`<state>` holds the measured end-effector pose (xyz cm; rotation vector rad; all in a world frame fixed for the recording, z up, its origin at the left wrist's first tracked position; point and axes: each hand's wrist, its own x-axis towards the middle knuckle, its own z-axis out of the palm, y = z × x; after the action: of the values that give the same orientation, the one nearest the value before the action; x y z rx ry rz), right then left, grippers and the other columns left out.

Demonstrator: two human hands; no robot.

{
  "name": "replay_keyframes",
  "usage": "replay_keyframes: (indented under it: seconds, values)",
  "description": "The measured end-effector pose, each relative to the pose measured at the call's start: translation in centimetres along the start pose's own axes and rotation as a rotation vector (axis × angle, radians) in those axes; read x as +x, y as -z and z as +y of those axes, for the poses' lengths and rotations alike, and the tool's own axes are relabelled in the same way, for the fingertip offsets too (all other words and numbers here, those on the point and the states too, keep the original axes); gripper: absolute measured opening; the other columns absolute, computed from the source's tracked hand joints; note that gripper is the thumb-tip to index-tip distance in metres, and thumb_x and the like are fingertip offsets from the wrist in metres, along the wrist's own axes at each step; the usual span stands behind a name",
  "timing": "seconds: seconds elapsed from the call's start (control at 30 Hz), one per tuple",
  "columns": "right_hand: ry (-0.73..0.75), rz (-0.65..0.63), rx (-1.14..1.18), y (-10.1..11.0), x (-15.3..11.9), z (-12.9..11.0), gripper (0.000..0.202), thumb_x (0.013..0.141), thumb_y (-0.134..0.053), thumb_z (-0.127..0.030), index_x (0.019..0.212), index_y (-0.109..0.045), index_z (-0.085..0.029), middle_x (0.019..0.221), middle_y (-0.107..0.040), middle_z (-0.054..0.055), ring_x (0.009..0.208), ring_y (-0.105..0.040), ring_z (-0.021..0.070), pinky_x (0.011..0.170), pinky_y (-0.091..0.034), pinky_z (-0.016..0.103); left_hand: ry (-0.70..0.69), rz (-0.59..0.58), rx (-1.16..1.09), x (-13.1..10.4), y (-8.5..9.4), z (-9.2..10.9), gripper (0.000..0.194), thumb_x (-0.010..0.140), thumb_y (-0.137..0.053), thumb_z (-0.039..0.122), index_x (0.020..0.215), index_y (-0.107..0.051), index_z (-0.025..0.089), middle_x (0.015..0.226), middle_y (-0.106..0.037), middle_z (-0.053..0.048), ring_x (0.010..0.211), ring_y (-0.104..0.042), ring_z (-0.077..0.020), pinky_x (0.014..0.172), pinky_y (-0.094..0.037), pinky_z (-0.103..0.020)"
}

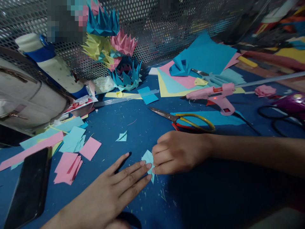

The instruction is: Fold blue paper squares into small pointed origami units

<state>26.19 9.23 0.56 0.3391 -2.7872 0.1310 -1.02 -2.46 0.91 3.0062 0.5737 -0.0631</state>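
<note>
Pressing light-blue paper (148,156), left hand (121,184) spreads 4 fingers nearly flat.

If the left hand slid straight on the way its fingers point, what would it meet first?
Past the light blue paper under its fingertips, the left hand would likely meet the curled fingers of the right hand; the exact gap is hard to judge.

Two hands (176,152), one phone (30,184), one pink glue gun (214,95) and one white-and-blue bottle (56,68).

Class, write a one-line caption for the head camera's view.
Left hand and right hand touch a small light-blue paper, near scissors and a pink glue gun.
</note>
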Motion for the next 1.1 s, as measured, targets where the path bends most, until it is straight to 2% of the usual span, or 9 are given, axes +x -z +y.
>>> replay_keyframes:
  seconds: [0.27, 0.53, 0.73, 1.0, 1.1]
  values:
    - [0.008, -0.005, -0.014, 0.11, 0.01, 0.11, 0.02, 0.103, -0.047, -0.023, 0.102, -0.066, -0.019, 0.096, -0.068, 0.002, 0.086, -0.057, 0.0131, 0.064, -0.034, 0.032, 0.004, 0.041, 0.018, 0.16, 0.17, 0.19, 0.082, 0.1, -0.026, 0.068, 0.155, -0.03, 0.007, 0.159, -0.036, -0.013, 0.152, -0.022, -0.0278, 0.125, 0.002, -0.055]
    - [0.009, 0.025, -0.001, -0.1, 0.01, 0.05, 0.018, 0.102, -0.049, -0.022, 0.099, -0.066, -0.018, 0.093, -0.067, 0.002, 0.083, -0.056, 0.014, 0.063, -0.033, 0.032, 0.024, 0.052, 0.036, 0.59, 0.51, 0.41, 0.077, 0.104, -0.023, 0.062, 0.154, -0.031, 0.003, 0.157, -0.039, -0.013, 0.151, -0.025, -0.0278, 0.124, 0.009, -0.054]
    - [0.007, 0.004, -0.003, -0.17, -0.04, 0.04, 0.02, 0.103, -0.046, -0.025, 0.1, -0.065, -0.02, 0.097, -0.067, 0.002, 0.085, -0.056, 0.0134, 0.063, -0.034, 0.032, 0.056, 0.084, -0.031, 0.62, 0.49, 0.64, 0.078, 0.103, -0.03, 0.063, 0.153, -0.033, 0.003, 0.152, -0.047, -0.014, 0.151, -0.027, -0.026, 0.124, 0.009, -0.052]
    - [0.01, 0.0, 0.002, -0.13, -0.04, 0.1, 0.022, 0.104, -0.044, -0.024, 0.102, -0.065, -0.019, 0.097, -0.067, 0.002, 0.085, -0.055, 0.0138, 0.063, -0.034, 0.032, 0.044, 0.073, 0.013, 0.54, 0.48, 0.38, 0.079, 0.102, -0.026, 0.066, 0.154, -0.032, 0.007, 0.155, -0.043, -0.011, 0.151, -0.025, -0.0255, 0.122, 0.016, -0.054]
    - [0.011, 0.034, 0.018, -0.09, 0.01, 0.12, 0.024, 0.104, -0.043, -0.023, 0.101, -0.066, -0.018, 0.096, -0.068, 0.002, 0.083, -0.055, 0.0147, 0.062, -0.033, 0.033, 0.04, 0.067, 0.03, 0.48, 0.59, 0.4, 0.076, 0.102, -0.027, 0.065, 0.154, -0.034, 0.009, 0.155, -0.043, -0.012, 0.15, -0.028, -0.0268, 0.122, 0.014, -0.054]
